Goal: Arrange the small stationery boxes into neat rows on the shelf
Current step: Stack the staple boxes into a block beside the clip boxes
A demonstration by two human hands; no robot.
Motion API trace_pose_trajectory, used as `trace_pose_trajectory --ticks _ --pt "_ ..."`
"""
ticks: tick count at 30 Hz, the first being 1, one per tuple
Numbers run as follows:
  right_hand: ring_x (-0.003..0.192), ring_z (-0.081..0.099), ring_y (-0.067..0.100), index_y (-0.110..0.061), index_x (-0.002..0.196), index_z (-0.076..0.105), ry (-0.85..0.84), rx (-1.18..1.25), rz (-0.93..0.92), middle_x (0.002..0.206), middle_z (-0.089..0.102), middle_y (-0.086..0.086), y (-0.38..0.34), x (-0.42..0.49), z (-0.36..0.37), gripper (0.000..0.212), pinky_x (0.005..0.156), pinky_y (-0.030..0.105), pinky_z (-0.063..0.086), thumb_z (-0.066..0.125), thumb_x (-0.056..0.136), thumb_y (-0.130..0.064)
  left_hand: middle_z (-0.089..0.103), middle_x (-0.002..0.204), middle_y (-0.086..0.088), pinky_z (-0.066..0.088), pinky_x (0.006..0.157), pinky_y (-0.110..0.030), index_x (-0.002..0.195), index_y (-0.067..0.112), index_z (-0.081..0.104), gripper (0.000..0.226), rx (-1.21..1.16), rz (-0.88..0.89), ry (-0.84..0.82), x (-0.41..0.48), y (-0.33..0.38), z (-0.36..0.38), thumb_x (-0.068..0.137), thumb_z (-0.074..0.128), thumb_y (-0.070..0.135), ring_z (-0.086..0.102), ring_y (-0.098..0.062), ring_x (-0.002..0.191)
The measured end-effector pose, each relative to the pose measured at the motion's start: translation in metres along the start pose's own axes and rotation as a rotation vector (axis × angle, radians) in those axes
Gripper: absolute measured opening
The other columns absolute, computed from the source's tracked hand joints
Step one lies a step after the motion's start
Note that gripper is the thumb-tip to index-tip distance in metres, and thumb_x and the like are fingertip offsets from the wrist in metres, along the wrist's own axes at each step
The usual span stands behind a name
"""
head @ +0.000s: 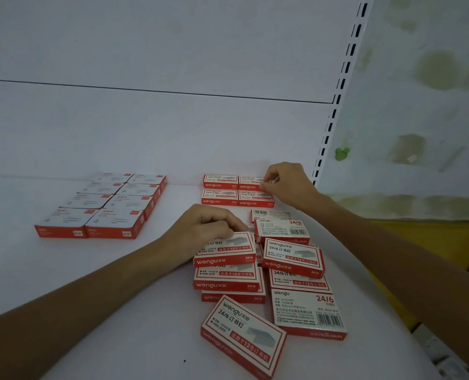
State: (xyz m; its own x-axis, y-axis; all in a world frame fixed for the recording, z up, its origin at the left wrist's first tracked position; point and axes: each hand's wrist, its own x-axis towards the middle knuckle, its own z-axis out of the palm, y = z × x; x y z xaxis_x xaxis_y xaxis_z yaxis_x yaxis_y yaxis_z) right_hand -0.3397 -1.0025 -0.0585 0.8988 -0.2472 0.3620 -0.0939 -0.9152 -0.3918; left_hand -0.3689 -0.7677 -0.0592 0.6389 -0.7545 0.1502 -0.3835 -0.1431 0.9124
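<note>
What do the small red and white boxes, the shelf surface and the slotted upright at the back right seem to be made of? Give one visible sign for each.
Small boxes: probably printed card, lightly glossy; crisp folded edges, flat printed faces.
Shelf surface: likely painted metal or laminate, matt white; smooth and seamless.
Slotted upright: probably painted metal; regular punched slots.

A white back panel [156, 50] rises at the far side, crossed by a thin dark seam. To its right stands a slotted white upright [343, 78] with paired dark slots. Beyond it, on the far right, a pale wall [433, 105] shows greenish blotches, a small green clip-like piece [341, 153], and a yellow surface [431, 242] below.
</note>
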Motion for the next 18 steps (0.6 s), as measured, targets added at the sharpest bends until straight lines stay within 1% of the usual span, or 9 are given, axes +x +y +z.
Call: trace_pose_trajectory --ticks 2,6,10,12,13,15,16,17,18 --pt "0.084 0.055 0.012 -0.013 0.089 0.065 0.006 -0.015 0.015 0.099 0.064 0.002 0.001 -0.001 0.0 0.018 0.069 0.026 0.043 0.067 0.081 -0.03 0.069 0.085 -0.001 0.049 0.056 -0.015 0.081 0.018 0.069 0.027 0.011 -0.021 0.004 0.0 0.0 0.0 0.086 0.049 0.0 0.066 -0.009 0.066" --pt "0.083 0.053 0.012 -0.015 0.091 0.063 0.025 -0.058 0.017 0.102 0.063 0.001 0.002 -0.002 0.0 0.02 0.065 0.026 0.039 0.064 0.083 -0.033 0.069 0.087 0.003 0.048 0.052 -0.012 0.079 0.022 0.069 0.027 0.028 -0.019 0.039 -0.001 0.005 0.001 0.086 0.052 0.002 0.066 -0.006 0.067" --pt "0.094 0.056 0.016 -0.014 0.113 0.059 -0.061 0.0 0.032 0.115 0.059 0.006 -0.005 -0.01 -0.003 0.039 0.078 0.03 0.044 0.056 0.086 -0.043 0.068 0.095 0.011 0.046 0.061 -0.005 0.079 0.025 0.069 0.026 0.1 0.102 0.234 0.001 0.021 -0.011 0.084 0.057 0.003 0.063 0.002 0.084" --pt "0.103 0.055 0.018 -0.014 0.12 0.056 -0.014 0.02 -0.008 0.121 0.057 0.006 -0.011 -0.019 -0.009 0.043 0.082 0.029 0.041 0.05 0.09 -0.044 0.069 0.091 0.013 0.043 0.062 -0.001 0.081 0.025 0.069 0.023 0.115 0.129 0.26 -0.004 0.029 -0.023 0.084 0.057 0.005 0.062 0.008 0.084" --pt "0.102 0.056 0.016 -0.015 0.118 0.057 0.015 0.053 -0.049 0.119 0.058 0.004 -0.015 -0.025 -0.013 0.04 0.082 0.026 0.041 0.048 0.091 -0.044 0.069 0.089 0.015 0.042 0.059 0.001 0.082 0.026 0.069 0.021 0.146 0.112 0.248 -0.007 0.03 -0.029 0.084 0.058 0.008 0.061 0.011 0.081" --pt "0.088 0.057 0.004 -0.021 0.101 0.062 0.008 0.158 -0.134 0.105 0.064 -0.005 -0.026 -0.041 -0.023 0.029 0.071 0.016 0.04 0.047 0.09 -0.044 0.069 0.087 0.019 0.04 0.052 0.0 0.085 0.03 0.067 0.014 0.199 0.024 0.205 -0.018 0.028 -0.036 0.083 0.061 0.019 0.06 0.014 0.07" --pt "0.081 0.057 -0.002 -0.026 0.093 0.062 -0.036 0.212 -0.171 0.095 0.065 -0.012 -0.033 -0.051 -0.028 0.025 0.065 0.012 0.038 0.048 0.089 -0.046 0.068 0.087 0.02 0.042 0.058 -0.003 0.086 0.033 0.066 0.009 0.213 -0.036 0.176 -0.025 0.024 -0.037 0.079 0.063 0.029 0.06 0.014 0.072" --pt "0.078 0.058 -0.005 -0.031 0.088 0.062 -0.1 0.258 -0.206 0.088 0.064 -0.02 -0.039 -0.061 -0.033 0.025 0.062 0.009 0.039 0.049 0.085 -0.052 0.068 0.09 0.02 0.046 0.069 -0.012 0.087 0.036 0.064 0.02 0.234 -0.095 0.144 -0.031 0.021 -0.037 0.069 0.065 0.044 0.061 0.01 0.081" --pt "0.078 0.058 -0.007 -0.034 0.088 0.063 -0.168 0.289 -0.242 0.085 0.062 -0.024 -0.045 -0.072 -0.037 0.03 0.061 0.008 0.042 0.05 0.079 -0.059 0.066 0.094 0.02 0.048 0.077 -0.021 0.089 0.038 0.061 0.039 0.264 -0.146 0.121 -0.037 0.016 -0.035 0.054 0.065 0.056 0.061 0.005 0.088"
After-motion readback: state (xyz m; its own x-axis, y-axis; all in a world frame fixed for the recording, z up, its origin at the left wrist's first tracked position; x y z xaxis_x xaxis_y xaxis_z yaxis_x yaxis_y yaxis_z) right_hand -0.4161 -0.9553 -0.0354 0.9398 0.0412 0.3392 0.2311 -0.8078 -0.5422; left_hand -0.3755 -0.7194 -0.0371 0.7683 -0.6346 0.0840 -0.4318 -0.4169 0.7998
